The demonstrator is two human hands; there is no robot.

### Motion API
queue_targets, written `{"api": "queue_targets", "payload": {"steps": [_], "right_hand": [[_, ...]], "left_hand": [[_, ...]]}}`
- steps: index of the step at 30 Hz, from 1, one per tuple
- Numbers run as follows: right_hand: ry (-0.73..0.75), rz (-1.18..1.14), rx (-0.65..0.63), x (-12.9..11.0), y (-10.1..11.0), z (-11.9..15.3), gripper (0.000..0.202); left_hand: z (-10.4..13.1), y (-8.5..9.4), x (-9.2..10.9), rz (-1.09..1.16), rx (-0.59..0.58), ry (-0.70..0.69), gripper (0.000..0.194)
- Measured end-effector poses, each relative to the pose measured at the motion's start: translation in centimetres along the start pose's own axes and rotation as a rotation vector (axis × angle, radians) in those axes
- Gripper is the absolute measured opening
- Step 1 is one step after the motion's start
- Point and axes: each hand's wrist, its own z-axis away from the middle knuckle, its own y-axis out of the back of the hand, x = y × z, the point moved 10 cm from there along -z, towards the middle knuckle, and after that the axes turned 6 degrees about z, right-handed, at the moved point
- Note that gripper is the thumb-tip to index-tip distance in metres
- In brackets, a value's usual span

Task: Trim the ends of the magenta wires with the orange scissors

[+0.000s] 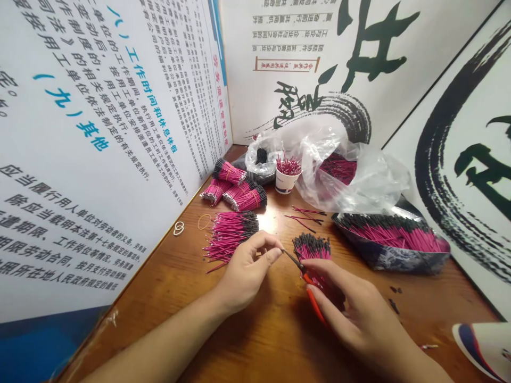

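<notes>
My right hand [357,300] grips small red-handled pliers [308,277], their thin dark jaws pointing up and left. Those jaw tips meet the pinched thumb and fingertips of my left hand [243,274]. Whatever the left fingers hold is too small or hidden to make out. Behind that hand lies a spread pile of short magenta wires with black ends [231,234]. A second, smaller pile of black-ended wires [313,247] sits just beyond the pliers, partly covered by my right hand.
Banded wire bundles [243,194] are stacked at the back left, beside a paper cup [286,180] of wires. Clear plastic bags [351,170] and a dark wire-filled tray [393,242] stand right. Rubber bands [178,229] lie left; another cup [485,348] lies front right. Printed panels surround the table.
</notes>
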Motion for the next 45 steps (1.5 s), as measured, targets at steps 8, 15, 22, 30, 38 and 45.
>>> {"api": "queue_targets", "payload": {"steps": [8,15,22,30,38,45], "right_hand": [[0.005,0.038,0.023,0.5,0.0,0.4,0.025],[-0.029,0.021,0.029,0.3,0.0,0.3,0.023],[-0.018,0.002,-0.006,-0.1,0.1,-0.1,0.022],[-0.020,0.008,-0.012,0.0,0.0,0.1,0.021],[-0.020,0.040,0.000,0.3,0.0,0.2,0.024],[-0.017,0.017,-0.007,0.0,-0.1,0.0,0.023]], "left_hand": [[0.0,0.0,-0.3,0.037,-0.007,0.023,0.010],[0.0,-0.2,-0.4,0.056,-0.021,0.054,0.010],[0.0,-0.3,-0.4,0.074,-0.018,0.057,0.009],[0.0,-0.4,-0.3,0.069,-0.031,0.057,0.011],[0.0,-0.5,-0.7,0.084,-0.038,0.089,0.017],[0.0,-0.5,-1.1,0.091,-0.044,0.117,0.025]]}}
